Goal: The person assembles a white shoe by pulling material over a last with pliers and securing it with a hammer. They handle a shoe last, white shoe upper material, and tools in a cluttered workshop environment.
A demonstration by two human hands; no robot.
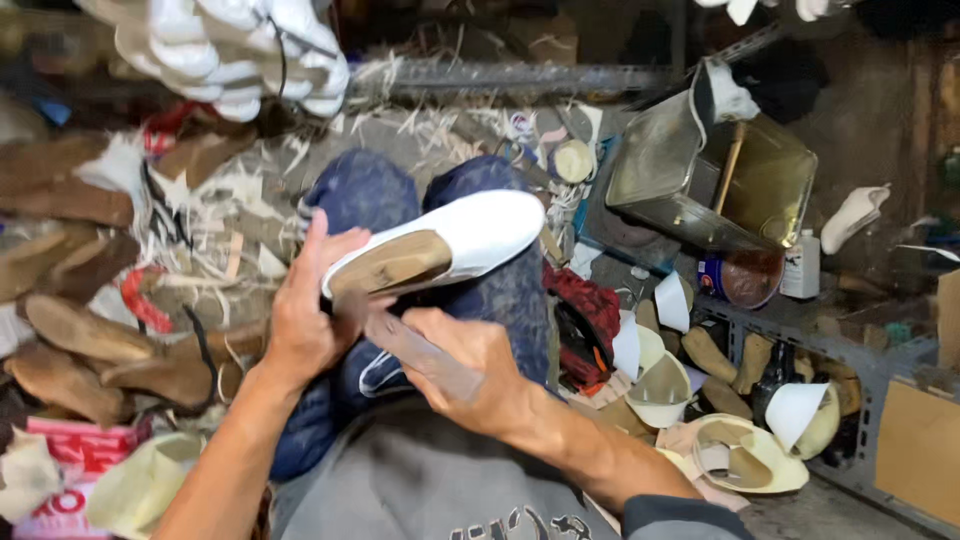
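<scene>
Nearest me, my right hand (465, 365) is closed around a flat tool (420, 355). I grip the white shoe (445, 245) with my left hand (305, 310), over my knees (430, 200).

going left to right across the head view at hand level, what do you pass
brown soles pile → left hand → white shoe → red cloth → round tin → white bottle
</scene>
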